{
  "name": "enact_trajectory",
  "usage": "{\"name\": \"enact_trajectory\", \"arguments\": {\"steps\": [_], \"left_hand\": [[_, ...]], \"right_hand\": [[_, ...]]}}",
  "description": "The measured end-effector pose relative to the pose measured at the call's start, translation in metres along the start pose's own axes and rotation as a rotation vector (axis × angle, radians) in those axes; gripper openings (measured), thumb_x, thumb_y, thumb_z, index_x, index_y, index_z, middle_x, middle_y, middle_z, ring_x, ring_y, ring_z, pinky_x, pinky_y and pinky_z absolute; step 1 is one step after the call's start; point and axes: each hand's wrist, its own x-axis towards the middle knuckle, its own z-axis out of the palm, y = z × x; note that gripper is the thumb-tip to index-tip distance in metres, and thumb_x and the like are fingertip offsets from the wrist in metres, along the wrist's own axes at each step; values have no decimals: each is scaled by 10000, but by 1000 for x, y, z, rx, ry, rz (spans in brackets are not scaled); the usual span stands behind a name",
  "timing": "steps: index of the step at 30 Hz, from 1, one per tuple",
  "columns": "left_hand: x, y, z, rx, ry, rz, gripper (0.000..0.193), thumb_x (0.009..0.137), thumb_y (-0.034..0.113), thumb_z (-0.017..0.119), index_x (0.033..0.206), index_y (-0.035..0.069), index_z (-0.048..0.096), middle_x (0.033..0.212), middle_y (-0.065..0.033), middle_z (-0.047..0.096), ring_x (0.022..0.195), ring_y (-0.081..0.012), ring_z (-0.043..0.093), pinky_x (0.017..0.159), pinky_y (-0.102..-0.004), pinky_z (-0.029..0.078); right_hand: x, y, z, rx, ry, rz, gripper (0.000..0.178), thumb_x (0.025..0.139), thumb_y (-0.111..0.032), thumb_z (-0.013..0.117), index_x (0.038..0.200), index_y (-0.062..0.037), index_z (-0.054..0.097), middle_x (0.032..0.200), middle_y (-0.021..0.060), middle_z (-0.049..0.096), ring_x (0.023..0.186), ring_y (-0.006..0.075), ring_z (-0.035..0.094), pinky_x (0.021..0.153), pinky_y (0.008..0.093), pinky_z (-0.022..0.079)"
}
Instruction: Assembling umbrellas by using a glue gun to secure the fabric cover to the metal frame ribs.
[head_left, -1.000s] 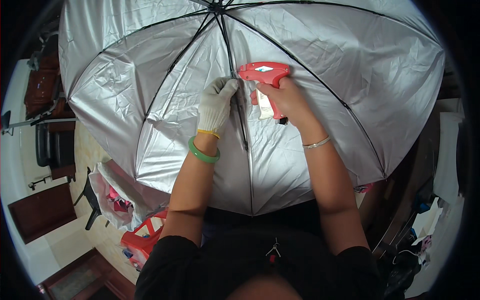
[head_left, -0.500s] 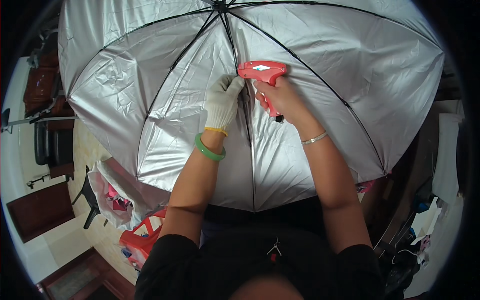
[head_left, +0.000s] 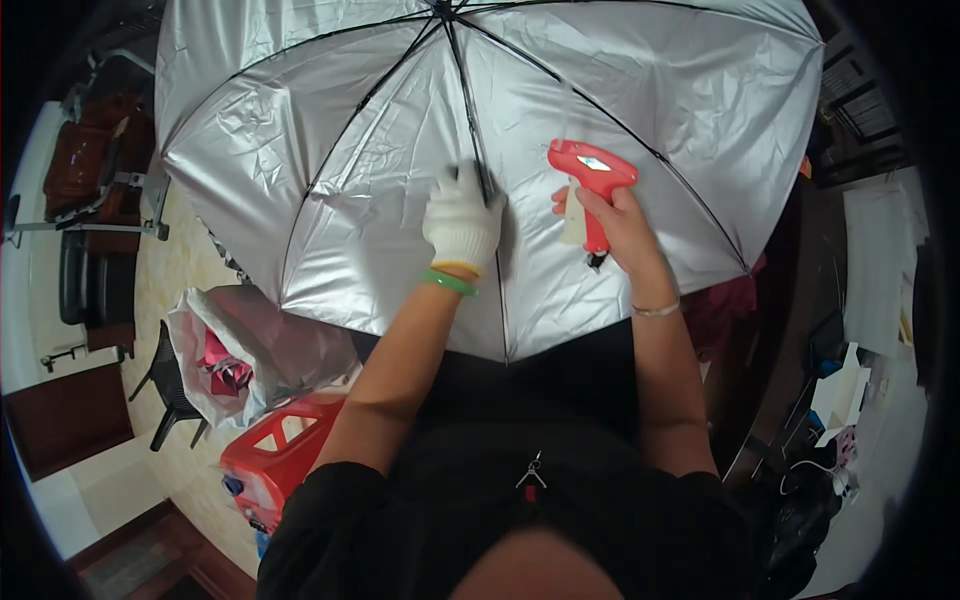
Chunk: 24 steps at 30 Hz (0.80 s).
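Note:
An open umbrella point(head_left: 380, 250) with a silver inner side and dark ribs spreads in front of me, its hub at the top of the view. My left hand point(head_left: 461, 225), in a white knit glove with a yellow cuff edge, lies against the canopy at the middle rib point(head_left: 470, 110). Its fingers look stretched and apart, though their tips are blurred; the rib runs beside them toward the thumb. To the right, my bare right hand point(head_left: 625, 228) grips a red tagging gun point(head_left: 597, 172) by its handle. The gun points up and left, apart from the rib.
Left of the umbrella, a white bag point(head_left: 270, 350) holds pink material. Below it stands a red plastic stool point(head_left: 285, 450), with a dark chair point(head_left: 172, 385) nearby. Dark seats line the far left. At right are a white box point(head_left: 846, 393) and black bags point(head_left: 805, 530).
My right hand has drawn the tagging gun away to the right from the rib. My left hand has moved slightly down and loosened its pinch. The umbrella has shifted, its lower edge now higher.

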Motion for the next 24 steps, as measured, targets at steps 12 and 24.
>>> {"name": "enact_trajectory", "arguments": {"steps": [12,24], "left_hand": [[-39,-13,40,-94,-240,-168,364,934,382,478,1074,62,580,887,-184,683,872,-370,661,731,-452,521],[-57,-31,24,-1257,-454,-549,218,900,193,605,951,-17,628,724,-54,637,527,-93,566,493,-220,458]], "right_hand": [[-15,42,30,-135,-4,184,349,906,-103,522,1221,45,510,987,130,657,877,186,659,702,290,539],[-31,101,54,-464,134,170,370,889,-86,543,1235,35,488,1007,128,645,859,181,666,721,296,524]]}}
